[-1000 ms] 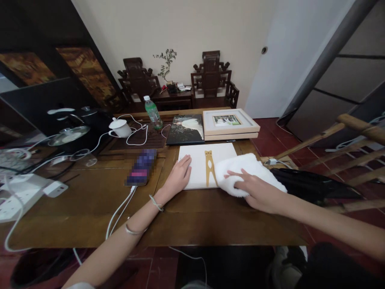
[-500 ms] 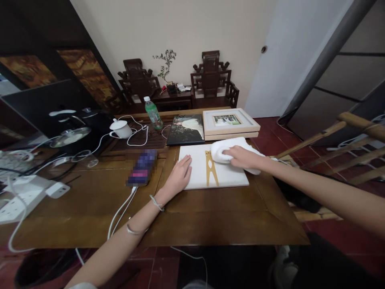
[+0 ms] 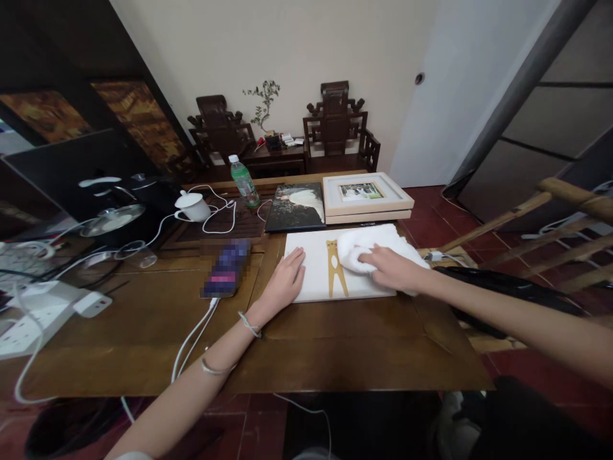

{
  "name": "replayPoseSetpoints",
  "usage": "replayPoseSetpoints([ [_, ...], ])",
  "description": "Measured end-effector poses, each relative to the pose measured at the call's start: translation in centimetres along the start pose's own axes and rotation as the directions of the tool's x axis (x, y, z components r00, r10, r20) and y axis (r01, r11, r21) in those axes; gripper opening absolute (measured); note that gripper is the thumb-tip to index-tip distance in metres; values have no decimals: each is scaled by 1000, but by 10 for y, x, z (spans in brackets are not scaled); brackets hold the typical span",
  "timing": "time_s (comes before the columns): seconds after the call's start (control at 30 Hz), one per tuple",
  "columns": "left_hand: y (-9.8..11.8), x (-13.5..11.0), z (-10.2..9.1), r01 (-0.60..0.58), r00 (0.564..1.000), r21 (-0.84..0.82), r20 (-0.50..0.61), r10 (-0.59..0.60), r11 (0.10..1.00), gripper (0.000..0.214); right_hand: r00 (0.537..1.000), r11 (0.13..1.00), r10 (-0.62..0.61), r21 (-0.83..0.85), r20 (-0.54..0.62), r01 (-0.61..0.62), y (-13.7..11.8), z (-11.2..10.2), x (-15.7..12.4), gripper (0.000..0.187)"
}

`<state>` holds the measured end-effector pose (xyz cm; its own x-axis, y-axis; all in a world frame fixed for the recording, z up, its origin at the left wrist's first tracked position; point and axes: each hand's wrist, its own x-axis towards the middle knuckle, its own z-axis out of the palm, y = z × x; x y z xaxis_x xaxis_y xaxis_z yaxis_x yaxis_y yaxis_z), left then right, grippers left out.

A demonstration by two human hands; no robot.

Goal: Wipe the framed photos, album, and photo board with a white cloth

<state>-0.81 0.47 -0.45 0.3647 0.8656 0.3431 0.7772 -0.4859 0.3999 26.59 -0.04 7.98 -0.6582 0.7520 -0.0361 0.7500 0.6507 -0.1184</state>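
A white board lies flat near the middle of the table, with a tan, bear-like long-legged figure on it. My left hand rests flat on the board's left edge, fingers stretched out and holding nothing. In my right hand is a bunched white towel, pressed on the board's right part just beside the figure. The towel hides the board's upper right corner and hangs past its right edge.
Behind the board lie a dark picture panel and stacked white photo frames. A green bottle, a lidded white cup, a plugged-in phone, a power strip and cables occupy the left. A wooden chair stands right.
My right hand has shifted slightly towards me and to the right with the towel, which now spreads wider over the board's right side. The left hand stays in place.
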Motion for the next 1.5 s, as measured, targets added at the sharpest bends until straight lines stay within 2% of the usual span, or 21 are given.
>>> replayPoseSetpoints([
  [0.2,2,0,0,2,1000,0,4,-2,1000,40,997,987,-71,146,22,68,-40,0,-64,45],
  [0.33,3,0,-1,2,1000,3,2,-2,1000,40,995,986,-15,168,96,-2,-45,-7,-71,43],
  [0.43,3,0,-1,3,1000,-1,3,-3,1000,40,992,992,37,114,118,-50,-35,-9,-56,39],
  [0.57,1,0,1,-1,1000,-15,-5,1,1000,40,998,999,12,46,59,-15,-10,-9,-19,40],
  [0.7,0,0,3,5,1000,-35,-28,-6,999,40,1000,998,14,59,-14,-13,9,-9,25,34],
  [0.8,0,-1,3,21,999,-32,-29,-22,999,40,994,992,64,116,-90,-53,8,-8,52,36],
  [0.93,0,-1,1,20,1000,-29,-15,-21,999,42,992,990,86,117,-90,-76,-9,1,64,42],
  [1.03,0,-1,2,1,1000,-44,-20,-2,999,43,996,996,30,85,-87,-23,-27,11,52,45],
  [1.13,-1,-2,3,5,1000,-42,-13,-6,999,45,997,994,-52,90,-56,57,-48,17,25,47],
  [1.33,0,-2,3,22,1000,-16,-5,-22,1000,44,978,970,-198,159,65,185,-86,16,-27,47],
  [1.43,1,-1,3,25,1000,-6,4,-25,1000,43,968,961,-236,167,83,220,-90,11,-29,44],
  [1.5,2,-1,2,31,999,-6,6,-31,1000,43,973,966,-215,167,83,199,-85,7,-21,42],
])
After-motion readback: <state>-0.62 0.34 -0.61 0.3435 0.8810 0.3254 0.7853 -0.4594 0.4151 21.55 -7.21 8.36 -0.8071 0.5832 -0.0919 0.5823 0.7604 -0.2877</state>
